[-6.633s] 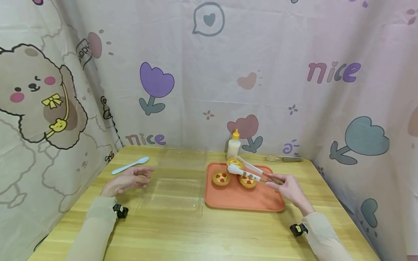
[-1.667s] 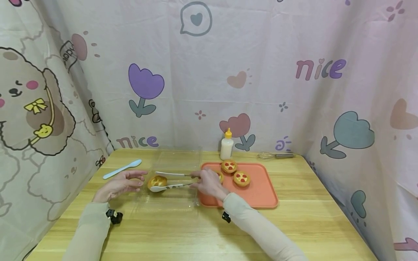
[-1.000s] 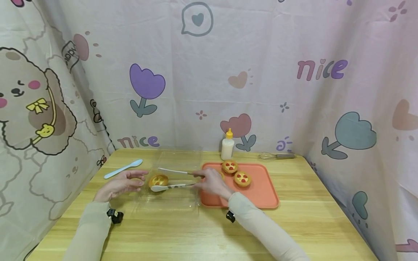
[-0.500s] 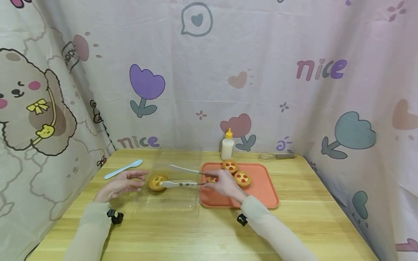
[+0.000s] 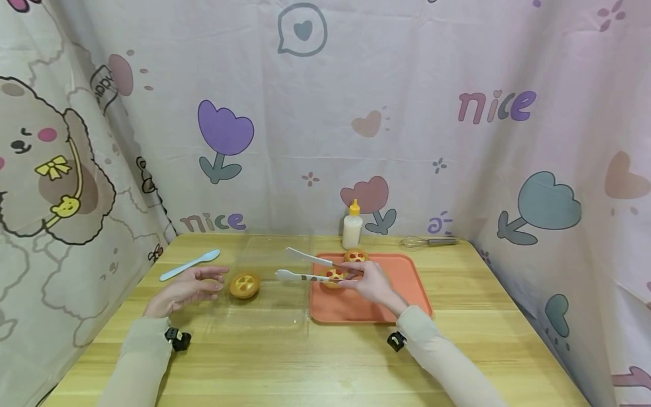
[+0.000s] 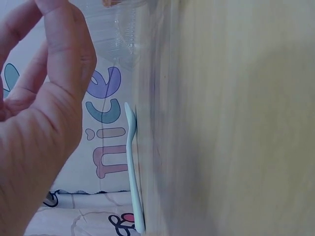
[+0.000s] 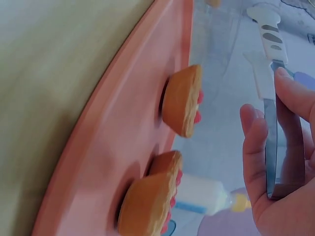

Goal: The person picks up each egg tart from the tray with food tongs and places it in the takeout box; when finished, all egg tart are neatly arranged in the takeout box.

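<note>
- pale fabric backdrop (image 5: 417,62) printed with a purple tulip (image 5: 226,131) and "nice" lettering (image 5: 475,108)
- left-hand drape (image 5: 30,277) bearing a large cartoon bear (image 5: 66,183)
- yellowish wood-grain table (image 5: 305,367)
- soft light

Back from the tray (image 5: 373,308), the head camera looks forward and down; left of it, the left wrist's faces the spoon (image 6: 131,162) low down; the right wrist's (both wrist pictures lie sideways) skims the tray closely, sharing tray and bottle (image 7: 199,194) with the head view

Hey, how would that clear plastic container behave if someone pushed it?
The clear container looks thin-walled, so it would probably flex under pressure. Holding just one tart, it may slide easily. Its broad base makes tipping unlikely.
</note>
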Demonstrator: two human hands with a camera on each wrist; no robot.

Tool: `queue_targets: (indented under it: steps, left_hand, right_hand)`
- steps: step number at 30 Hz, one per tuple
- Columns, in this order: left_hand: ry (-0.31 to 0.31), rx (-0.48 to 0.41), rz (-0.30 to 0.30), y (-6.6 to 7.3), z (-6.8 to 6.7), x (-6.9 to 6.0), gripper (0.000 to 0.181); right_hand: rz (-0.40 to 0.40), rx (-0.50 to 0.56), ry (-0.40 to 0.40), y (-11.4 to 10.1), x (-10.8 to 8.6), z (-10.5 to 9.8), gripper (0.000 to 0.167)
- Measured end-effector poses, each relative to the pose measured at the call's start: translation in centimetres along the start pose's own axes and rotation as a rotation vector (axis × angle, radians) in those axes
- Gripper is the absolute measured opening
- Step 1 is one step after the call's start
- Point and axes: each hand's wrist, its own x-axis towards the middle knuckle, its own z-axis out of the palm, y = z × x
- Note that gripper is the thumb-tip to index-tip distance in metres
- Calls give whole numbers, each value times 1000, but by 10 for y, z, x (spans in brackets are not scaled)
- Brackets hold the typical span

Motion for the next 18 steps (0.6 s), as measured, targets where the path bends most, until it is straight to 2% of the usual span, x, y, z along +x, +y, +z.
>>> queue_targets:
  steps: [9,14,18]
  left_hand:
    - [30,46,-35,-1,0,3,55]
    - [53,69,-58,0,0,0,62]
    - [54,72,-52,1,1,2,61]
  right_hand:
    - [19,61,-5,13,-9,-16,43]
    - [32,37,-21,18,-16,-26,45]
    - [60,32,-11,25,-22,-34,45]
